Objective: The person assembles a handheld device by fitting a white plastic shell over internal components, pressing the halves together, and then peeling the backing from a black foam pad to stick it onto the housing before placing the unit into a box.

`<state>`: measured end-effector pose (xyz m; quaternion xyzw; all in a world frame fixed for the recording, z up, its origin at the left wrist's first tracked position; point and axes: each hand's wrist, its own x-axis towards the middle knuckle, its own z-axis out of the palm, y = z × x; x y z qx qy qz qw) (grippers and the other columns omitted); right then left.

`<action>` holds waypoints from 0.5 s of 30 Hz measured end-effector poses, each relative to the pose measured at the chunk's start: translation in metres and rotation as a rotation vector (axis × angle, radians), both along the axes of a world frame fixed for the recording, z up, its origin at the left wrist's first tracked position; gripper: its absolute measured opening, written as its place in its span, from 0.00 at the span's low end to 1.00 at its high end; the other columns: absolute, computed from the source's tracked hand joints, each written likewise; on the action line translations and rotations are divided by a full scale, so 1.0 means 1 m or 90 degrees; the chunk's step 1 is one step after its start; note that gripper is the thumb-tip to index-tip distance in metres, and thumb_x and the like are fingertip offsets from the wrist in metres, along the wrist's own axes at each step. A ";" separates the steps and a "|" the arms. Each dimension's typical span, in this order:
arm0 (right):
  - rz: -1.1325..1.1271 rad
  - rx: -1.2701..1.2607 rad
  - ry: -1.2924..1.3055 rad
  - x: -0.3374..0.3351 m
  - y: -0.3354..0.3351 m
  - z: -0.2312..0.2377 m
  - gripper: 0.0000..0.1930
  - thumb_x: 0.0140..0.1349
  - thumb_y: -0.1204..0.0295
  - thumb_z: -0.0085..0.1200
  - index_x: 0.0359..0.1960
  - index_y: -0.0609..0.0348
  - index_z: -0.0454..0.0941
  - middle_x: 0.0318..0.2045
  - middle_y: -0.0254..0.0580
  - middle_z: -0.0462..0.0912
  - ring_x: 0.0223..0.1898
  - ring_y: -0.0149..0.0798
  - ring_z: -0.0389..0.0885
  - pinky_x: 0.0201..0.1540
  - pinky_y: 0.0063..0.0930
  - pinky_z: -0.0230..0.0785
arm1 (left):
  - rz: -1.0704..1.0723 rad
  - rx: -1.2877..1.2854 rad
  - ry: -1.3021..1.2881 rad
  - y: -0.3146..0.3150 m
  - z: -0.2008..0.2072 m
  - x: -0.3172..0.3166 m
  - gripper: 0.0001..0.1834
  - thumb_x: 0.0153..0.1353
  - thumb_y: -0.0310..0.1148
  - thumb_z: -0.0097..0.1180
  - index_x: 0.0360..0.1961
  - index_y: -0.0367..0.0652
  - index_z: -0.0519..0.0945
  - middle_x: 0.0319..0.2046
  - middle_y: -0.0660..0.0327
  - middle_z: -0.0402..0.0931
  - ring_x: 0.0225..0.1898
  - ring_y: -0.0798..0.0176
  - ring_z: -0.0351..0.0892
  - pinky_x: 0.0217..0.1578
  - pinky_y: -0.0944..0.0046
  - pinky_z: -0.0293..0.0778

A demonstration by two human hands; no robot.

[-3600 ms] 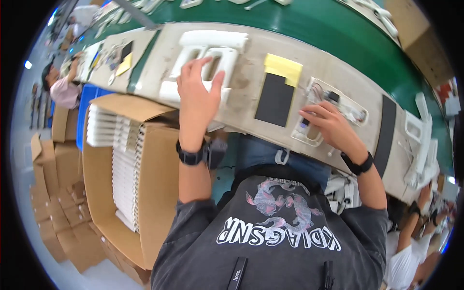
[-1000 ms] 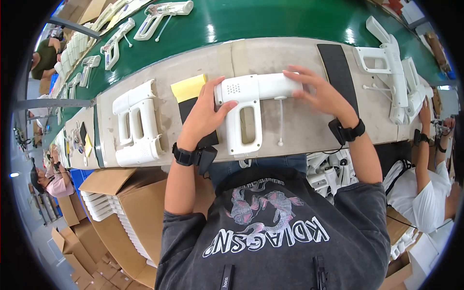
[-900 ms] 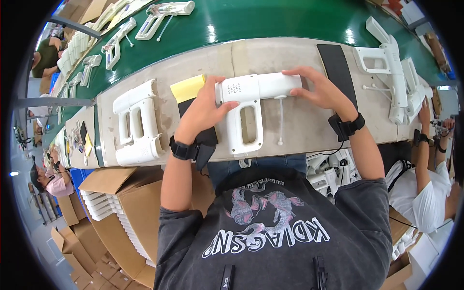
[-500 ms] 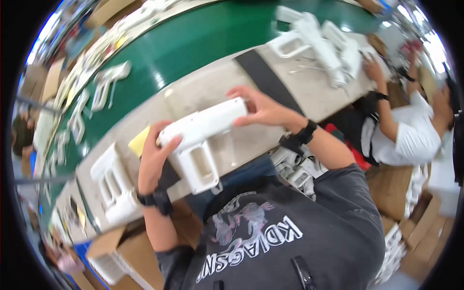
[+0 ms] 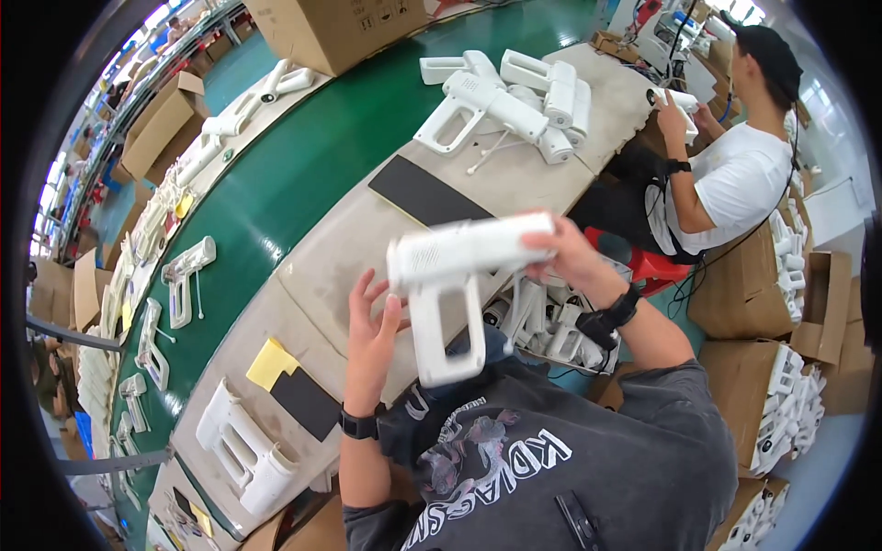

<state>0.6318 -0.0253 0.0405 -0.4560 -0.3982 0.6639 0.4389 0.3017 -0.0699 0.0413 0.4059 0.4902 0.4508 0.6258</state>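
Note:
A white gun-shaped plastic device [image 5: 473,250], with a barrel and a closed loop handle, is held up over the table's near edge. My right hand [image 5: 568,253] grips the right end of its barrel. Beside the left end, my left hand [image 5: 369,321] has its fingers spread and holds nothing; whether a fingertip brushes the handle I cannot tell. The handle hangs downward, and a thin white strip dangles behind the barrel. On the table at left lie more white loop-handled devices [image 5: 241,450], next to a yellow pad [image 5: 271,364] and a black pad [image 5: 306,404].
Several white devices [image 5: 491,103] are piled on the far part of the table, near a black mat [image 5: 427,193]. A green conveyor belt [image 5: 276,207] runs behind, carrying more devices. At right a seated co-worker [image 5: 726,174] handles a white device beside cardboard boxes [image 5: 744,285].
My left hand has let go of the barrel's left end and its fingers have spread. The device has shifted right in my right hand. The head view has turned, and the co-worker now holds a device.

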 end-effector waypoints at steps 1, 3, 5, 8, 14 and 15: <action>-0.054 -0.002 0.002 0.016 0.010 0.005 0.21 0.65 0.64 0.61 0.56 0.61 0.74 0.38 0.44 0.85 0.23 0.34 0.83 0.22 0.24 0.74 | 0.002 0.058 0.038 -0.001 0.001 0.000 0.31 0.73 0.38 0.56 0.72 0.41 0.61 0.63 0.54 0.69 0.60 0.59 0.74 0.56 0.60 0.74; -0.162 0.020 0.137 0.050 0.027 0.017 0.20 0.69 0.65 0.55 0.58 0.62 0.74 0.42 0.45 0.86 0.33 0.39 0.86 0.27 0.28 0.78 | -0.012 0.131 0.092 -0.009 0.001 -0.010 0.30 0.75 0.39 0.53 0.73 0.41 0.61 0.67 0.54 0.66 0.65 0.54 0.72 0.57 0.58 0.74; -0.339 0.095 0.264 0.081 0.040 0.026 0.20 0.69 0.64 0.57 0.59 0.59 0.74 0.46 0.46 0.85 0.37 0.43 0.88 0.27 0.26 0.79 | -0.003 0.105 0.095 -0.019 -0.001 -0.028 0.29 0.75 0.38 0.53 0.72 0.39 0.63 0.66 0.54 0.67 0.64 0.54 0.73 0.57 0.58 0.74; -0.397 0.184 0.338 0.119 0.059 0.031 0.23 0.69 0.63 0.58 0.62 0.59 0.72 0.54 0.45 0.81 0.54 0.43 0.82 0.53 0.35 0.76 | 0.037 0.060 0.100 -0.041 -0.010 -0.051 0.25 0.75 0.36 0.52 0.69 0.38 0.68 0.65 0.55 0.69 0.61 0.55 0.75 0.56 0.58 0.74; -0.480 0.127 0.176 0.169 0.096 -0.011 0.29 0.64 0.64 0.65 0.64 0.58 0.69 0.54 0.40 0.79 0.59 0.40 0.75 0.61 0.35 0.68 | 0.158 -0.036 0.030 -0.074 -0.022 -0.075 0.23 0.76 0.37 0.51 0.66 0.38 0.70 0.62 0.55 0.73 0.57 0.59 0.78 0.54 0.60 0.75; -0.486 0.100 0.170 0.179 0.104 -0.021 0.31 0.60 0.63 0.70 0.63 0.56 0.71 0.53 0.39 0.78 0.56 0.38 0.75 0.58 0.33 0.68 | 0.155 -0.035 0.030 -0.077 -0.023 -0.077 0.23 0.76 0.37 0.51 0.66 0.38 0.70 0.62 0.55 0.73 0.57 0.59 0.78 0.54 0.60 0.75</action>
